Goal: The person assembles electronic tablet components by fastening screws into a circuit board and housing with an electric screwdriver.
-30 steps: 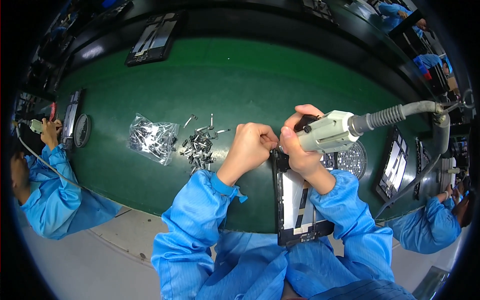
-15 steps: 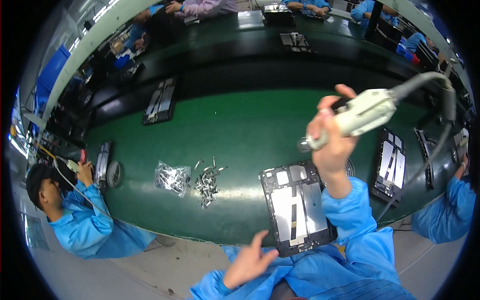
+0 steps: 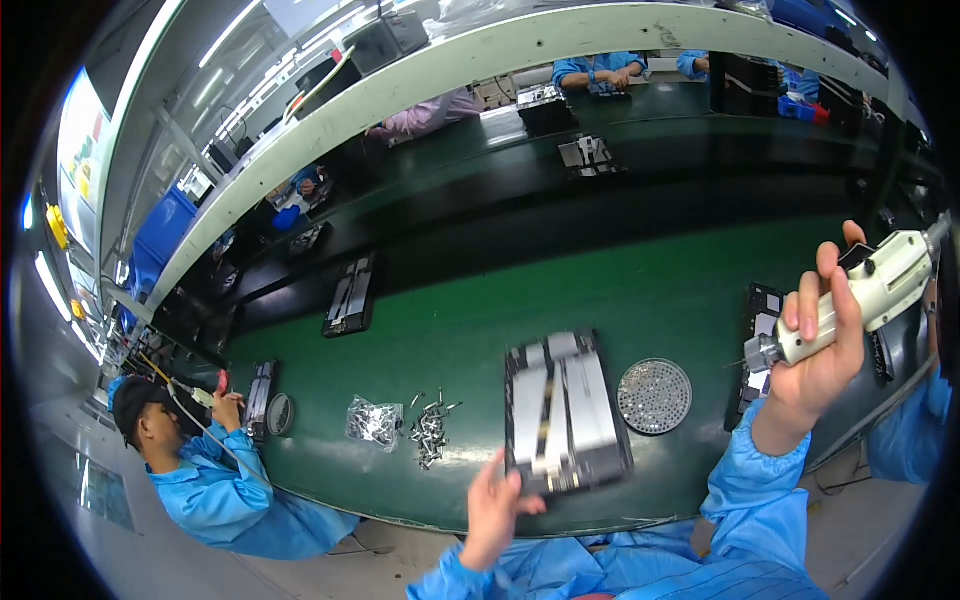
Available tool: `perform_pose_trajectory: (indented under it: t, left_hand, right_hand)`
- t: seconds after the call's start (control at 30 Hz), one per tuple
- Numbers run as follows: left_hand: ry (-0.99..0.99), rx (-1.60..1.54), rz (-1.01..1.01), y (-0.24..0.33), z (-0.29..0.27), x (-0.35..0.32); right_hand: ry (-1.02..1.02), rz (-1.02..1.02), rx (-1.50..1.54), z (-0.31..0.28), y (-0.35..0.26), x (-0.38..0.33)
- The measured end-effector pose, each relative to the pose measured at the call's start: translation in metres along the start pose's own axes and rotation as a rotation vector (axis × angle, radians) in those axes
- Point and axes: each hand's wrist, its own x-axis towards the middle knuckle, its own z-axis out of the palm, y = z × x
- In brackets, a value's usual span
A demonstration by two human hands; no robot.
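My right hand (image 3: 822, 345) is wrapped round a cream electric screwdriver (image 3: 872, 292), held up at the right with its metal nose pointing left. Below me on the green bench lies an opened tablet (image 3: 590, 405), its silvery inner panels and dark frame facing up, slightly blurred. At its lower left corner, my left hand (image 3: 492, 515) has its fingers and thumb closed on the edge. A round dish of small screws (image 3: 655, 396) sits to the tablet's right. Partly behind my right hand, a second opened tablet (image 3: 760, 340) shows only in part.
Left of the tablet are a pile of small metal parts (image 3: 430, 432) and a clear plastic bag (image 3: 374, 423) of similar ones. Another opened tablet (image 3: 350, 296) lies farther back. A co-worker (image 3: 200, 450) in blue sits at the left; a pale shelf beam (image 3: 480, 95) crosses above the bench.
My head view has shifted. My right hand has swung right with the screwdriver, uncovering the screw dish. The tablet has slid left and away, with my left hand now at its corner.
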Motion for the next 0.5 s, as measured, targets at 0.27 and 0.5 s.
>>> perform_pose_trajectory:
  t: [0.27, 0.5]
  left_hand:
    - [0.189, 0.285, 0.095, 0.037, 0.027, 0.268]
    - [0.465, 0.472, 0.075, 0.034, 0.020, 0.352]
  right_hand:
    - [-0.087, 0.181, 0.209, -0.022, -0.047, 0.001]
    - [-0.215, -0.008, 0.008, -0.065, -0.084, 0.003]
